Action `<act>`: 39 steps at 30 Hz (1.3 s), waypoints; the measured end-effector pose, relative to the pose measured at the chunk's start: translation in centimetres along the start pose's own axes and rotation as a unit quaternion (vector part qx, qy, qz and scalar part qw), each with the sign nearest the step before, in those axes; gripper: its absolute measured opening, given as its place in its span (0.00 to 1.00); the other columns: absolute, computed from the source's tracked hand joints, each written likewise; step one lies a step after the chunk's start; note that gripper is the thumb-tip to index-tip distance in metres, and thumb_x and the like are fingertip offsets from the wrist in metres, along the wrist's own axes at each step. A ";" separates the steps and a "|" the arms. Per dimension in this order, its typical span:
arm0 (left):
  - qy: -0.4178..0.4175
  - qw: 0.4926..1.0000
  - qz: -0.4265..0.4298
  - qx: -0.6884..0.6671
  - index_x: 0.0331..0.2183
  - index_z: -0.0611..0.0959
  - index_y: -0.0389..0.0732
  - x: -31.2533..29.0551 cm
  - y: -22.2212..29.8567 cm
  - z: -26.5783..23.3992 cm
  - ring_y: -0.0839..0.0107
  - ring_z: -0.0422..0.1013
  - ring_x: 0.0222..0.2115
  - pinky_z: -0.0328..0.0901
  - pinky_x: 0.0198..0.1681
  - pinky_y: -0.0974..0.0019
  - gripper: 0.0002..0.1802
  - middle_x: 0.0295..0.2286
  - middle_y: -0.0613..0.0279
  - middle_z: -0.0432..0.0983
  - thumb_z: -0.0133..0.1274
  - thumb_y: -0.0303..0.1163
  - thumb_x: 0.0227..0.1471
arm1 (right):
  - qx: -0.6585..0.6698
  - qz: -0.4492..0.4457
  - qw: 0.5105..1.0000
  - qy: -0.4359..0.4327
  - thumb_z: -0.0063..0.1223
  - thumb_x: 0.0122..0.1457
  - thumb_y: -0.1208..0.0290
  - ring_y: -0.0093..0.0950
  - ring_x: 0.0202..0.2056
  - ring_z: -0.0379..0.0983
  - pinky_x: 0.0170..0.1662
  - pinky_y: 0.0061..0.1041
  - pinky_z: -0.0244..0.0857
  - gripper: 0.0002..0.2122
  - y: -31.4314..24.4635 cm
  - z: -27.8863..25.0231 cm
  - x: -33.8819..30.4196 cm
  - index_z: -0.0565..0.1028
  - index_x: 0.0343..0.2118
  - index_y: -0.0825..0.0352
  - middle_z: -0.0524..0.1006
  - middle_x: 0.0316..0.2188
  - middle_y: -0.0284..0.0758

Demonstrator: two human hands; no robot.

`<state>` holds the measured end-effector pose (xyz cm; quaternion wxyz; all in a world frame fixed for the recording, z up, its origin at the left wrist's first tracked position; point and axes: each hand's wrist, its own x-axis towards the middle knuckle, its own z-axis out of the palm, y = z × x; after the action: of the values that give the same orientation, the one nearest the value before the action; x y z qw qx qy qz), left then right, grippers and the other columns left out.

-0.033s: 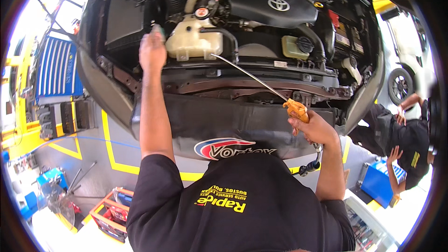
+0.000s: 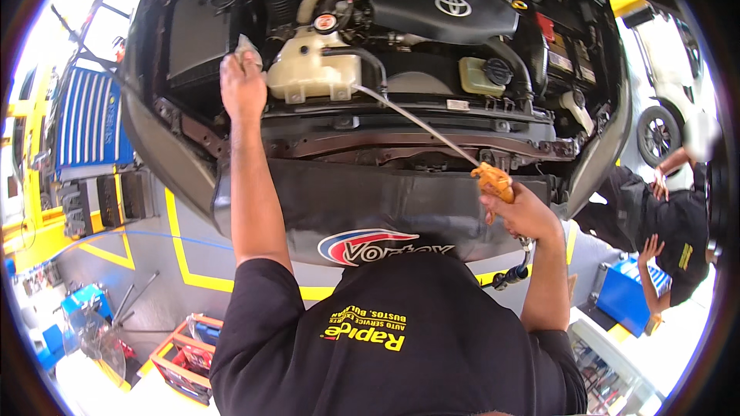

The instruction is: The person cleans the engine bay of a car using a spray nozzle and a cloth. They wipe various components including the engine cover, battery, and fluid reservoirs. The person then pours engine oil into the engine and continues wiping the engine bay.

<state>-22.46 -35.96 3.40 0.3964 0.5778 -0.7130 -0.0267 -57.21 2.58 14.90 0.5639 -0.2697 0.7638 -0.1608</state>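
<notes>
In the engine bay [image 2: 308, 141], the larger tank [image 2: 316, 77] sits left of centre, toward our near edge. Left of it, along the left edge, is the air box [image 2: 199, 35]; behind it and rightward lies the engine cover [image 2: 432, 11]. The smaller tank [image 2: 479, 77] stands right of centre, the battery [image 2: 569, 62] beyond it, near the right edge. Our left hand [image 2: 243, 86] is just left of the larger tank. Our right hand [image 2: 530, 212], before the near edge's right corner, surrounds the spray gun [image 2: 493, 182]; its wand [image 2: 420, 125] runs leftward over that edge to the larger tank's near right corner. The sheet [image 2: 401, 196] hangs between us and the bay.
</notes>
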 end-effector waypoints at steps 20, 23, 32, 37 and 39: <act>-0.489 0.835 0.189 0.168 0.62 0.65 0.33 -9.8 24.6 10.7 0.36 0.62 0.60 0.68 0.58 0.40 0.31 0.65 0.41 0.53 0.47 0.38 0.63 | 0.238 -0.028 0.961 0.140 0.55 0.68 0.62 0.18 0.09 0.62 0.12 0.18 0.54 0.16 10.8 -6.8 -8.1 0.69 0.48 0.69 0.79 0.26 0.38; -0.506 0.802 0.156 0.276 0.65 0.59 0.29 -11.5 25.9 11.6 0.25 0.52 0.63 0.61 0.60 0.32 0.36 0.66 0.33 0.48 0.45 0.39 0.62 | 0.190 -0.003 0.975 0.116 0.57 0.67 0.61 0.18 0.09 0.62 0.12 0.19 0.56 0.16 10.0 -7.0 -6.8 0.71 0.46 0.70 0.79 0.24 0.34; -0.453 0.873 -0.022 0.180 0.64 0.59 0.22 -11.6 23.9 14.0 0.26 0.53 0.63 0.56 0.65 0.44 0.37 0.67 0.28 0.45 0.39 0.36 0.59 | 0.016 0.055 0.996 0.066 0.58 0.65 0.56 0.18 0.10 0.63 0.14 0.24 0.56 0.19 7.4 -8.1 -4.6 0.76 0.27 0.70 0.75 0.18 0.28; -0.375 0.912 0.138 0.097 0.56 0.75 0.38 -13.7 25.8 14.3 0.39 0.69 0.55 0.67 0.57 0.49 0.27 0.61 0.43 0.63 0.50 0.28 0.53 | 0.040 0.061 0.983 0.169 0.58 0.65 0.57 0.18 0.10 0.63 0.13 0.23 0.56 0.17 9.4 -9.1 -7.2 0.77 0.32 0.70 0.76 0.19 0.29; -0.318 0.928 0.194 -0.002 0.43 0.82 0.40 -13.3 26.6 14.4 0.49 0.74 0.49 0.69 0.53 0.50 0.15 0.49 0.49 0.76 0.53 0.26 0.51 | 0.058 0.068 0.976 0.198 0.58 0.65 0.57 0.18 0.10 0.63 0.13 0.23 0.56 0.17 9.8 -9.0 -7.8 0.77 0.34 0.70 0.77 0.19 0.29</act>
<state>-52.16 -21.91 -0.33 0.1473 0.3887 -0.8997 -0.1334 -66.27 14.56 18.31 0.4262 -0.1465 0.8661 -0.2162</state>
